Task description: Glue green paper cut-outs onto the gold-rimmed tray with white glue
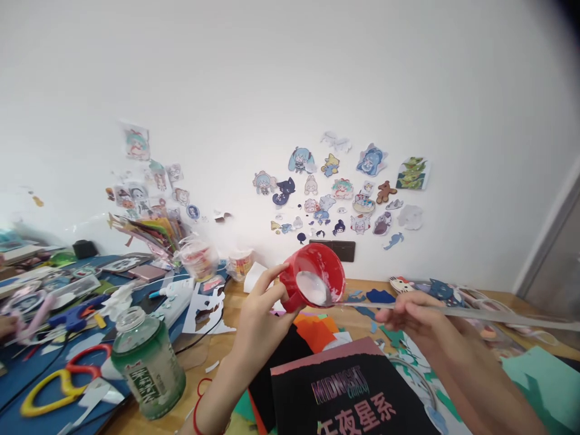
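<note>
**Centre of frame: two hands work white paste in a red cup**

Just above a cluttered wooden tabletop [217, 353], at the middle of the frame, the left hand [260, 314] is wrapped around a red cup [317, 266], fingers closed on its side and handle. The cup is held in the air, tipped so that its mouth faces the viewer, and its inside is smeared with white paste.

From the right of the frame, the right hand [408, 314] pinches a long flat metal tool [475, 314]. The tool's far end sits at the cup's lower rim, carrying a blob of the white paste.

By the look of it, the step in hand is scooping or stirring paste at the cup's mouth. Any move from here calls for keeping the loaded tip level and the cup steady, since coloured paper and a black booklet [348, 393] lie directly below.

At lower left stand a green bottle [147, 362] and yellow-and-red scissors [63, 377]. Cartoon stickers [339, 187] dot the white wall behind.
</note>
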A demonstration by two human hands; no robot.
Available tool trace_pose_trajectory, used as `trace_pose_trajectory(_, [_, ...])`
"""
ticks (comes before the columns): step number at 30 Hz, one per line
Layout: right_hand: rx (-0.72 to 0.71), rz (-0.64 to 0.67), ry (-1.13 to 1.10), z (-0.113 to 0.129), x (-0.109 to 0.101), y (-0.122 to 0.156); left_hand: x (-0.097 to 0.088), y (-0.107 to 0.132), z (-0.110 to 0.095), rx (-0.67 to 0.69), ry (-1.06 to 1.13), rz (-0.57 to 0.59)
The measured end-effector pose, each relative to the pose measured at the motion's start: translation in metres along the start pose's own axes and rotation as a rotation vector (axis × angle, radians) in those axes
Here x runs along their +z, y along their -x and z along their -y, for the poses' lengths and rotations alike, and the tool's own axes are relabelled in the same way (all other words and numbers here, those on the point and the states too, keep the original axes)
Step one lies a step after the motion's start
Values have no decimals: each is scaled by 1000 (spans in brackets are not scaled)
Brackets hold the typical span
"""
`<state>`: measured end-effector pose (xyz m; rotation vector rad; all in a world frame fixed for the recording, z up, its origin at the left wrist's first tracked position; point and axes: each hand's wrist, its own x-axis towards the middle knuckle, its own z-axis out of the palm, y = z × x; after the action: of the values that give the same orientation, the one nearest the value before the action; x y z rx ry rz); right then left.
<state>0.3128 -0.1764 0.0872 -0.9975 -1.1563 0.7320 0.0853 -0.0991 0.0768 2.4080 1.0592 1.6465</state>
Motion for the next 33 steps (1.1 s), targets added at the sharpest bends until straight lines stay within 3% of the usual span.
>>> trace_pose_trajectory(6, [-67, 14, 382, 0, 1, 7, 1, -1, 3, -130, -13, 44])
trace_pose_trajectory(13, [-356, 14, 724, 4, -4, 9, -1, -3, 5, -185, 19, 63])
trace_pose_trajectory(18, [-484, 100, 716, 11, 3, 7, -1, -2, 7, -193, 27, 60])
trace_pose_trajectory(26, [-568, 42, 736, 11, 3, 11, 1, -2, 8, -163, 53, 64])
trace_pose_trajectory(33, [-594, -17, 595, 5, 11, 9, 1, -3, 5, -110, 82, 69])
